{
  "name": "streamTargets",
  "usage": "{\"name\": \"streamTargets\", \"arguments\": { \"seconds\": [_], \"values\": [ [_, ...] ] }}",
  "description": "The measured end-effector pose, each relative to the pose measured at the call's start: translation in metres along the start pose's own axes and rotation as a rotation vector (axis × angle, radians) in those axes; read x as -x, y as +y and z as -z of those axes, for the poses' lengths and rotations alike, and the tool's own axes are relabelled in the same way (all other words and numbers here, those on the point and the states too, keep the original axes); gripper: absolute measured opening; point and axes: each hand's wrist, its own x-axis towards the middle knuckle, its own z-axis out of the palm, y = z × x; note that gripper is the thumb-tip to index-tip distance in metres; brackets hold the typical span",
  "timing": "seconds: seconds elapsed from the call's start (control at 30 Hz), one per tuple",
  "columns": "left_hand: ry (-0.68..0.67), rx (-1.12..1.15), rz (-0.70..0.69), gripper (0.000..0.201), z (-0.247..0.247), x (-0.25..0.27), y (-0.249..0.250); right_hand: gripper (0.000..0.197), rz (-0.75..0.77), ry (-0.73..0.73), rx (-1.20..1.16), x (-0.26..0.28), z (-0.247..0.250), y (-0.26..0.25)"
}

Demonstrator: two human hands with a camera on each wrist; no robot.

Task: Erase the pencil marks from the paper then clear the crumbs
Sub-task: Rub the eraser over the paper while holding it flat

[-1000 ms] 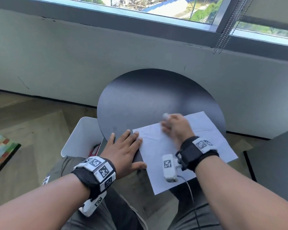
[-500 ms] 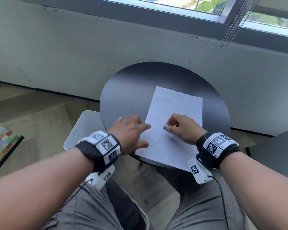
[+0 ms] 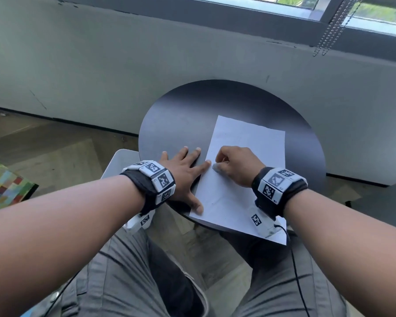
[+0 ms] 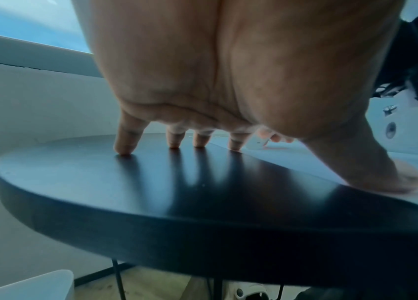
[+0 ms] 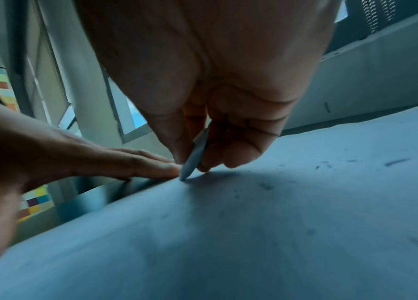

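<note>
A: Where's the sheet sitting?
B: The white rectangular sheet of paper [image 3: 245,179] is lying flat on the round black tabletop [image 3: 181,115], on its right half, with the near corner overhanging the edge toward the knees.
A: Surface condition?
B: Faint grey pencil marks are showing mid-sheet, barely readable in the head view. The right wrist view is showing dark specks and short dark streaks [image 5: 395,162] scattered on the paper; I cannot tell whether they are crumbs or pencil.
A: Right hand?
B: The right hand [image 3: 238,165] is pinching a small pale grey eraser [image 5: 195,156] between thumb and fingers, tip touching the paper near its left edge.
A: Left?
B: The left hand [image 3: 183,175] is lying spread and flat; the four fingertips [image 4: 125,150] are pressing on the tabletop just beside the sheet, and the thumb [image 4: 403,178] is lying on the paper's left margin.
</note>
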Motion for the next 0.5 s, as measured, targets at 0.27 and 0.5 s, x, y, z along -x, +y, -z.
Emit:
{"name": "streamTargets", "arguments": {
  "seconds": [0.27,0.5],
  "values": [
    [-0.013,0.005,-0.009,0.138,-0.002,-0.002,0.0,0.015,0.191,-0.112,0.176,0.007,-0.008,-0.005],
    [-0.046,0.014,-0.052,0.138,0.003,-0.002,0.002,0.01,0.244,-0.115,0.174,0.014,-0.011,-0.003]
  ]
}}
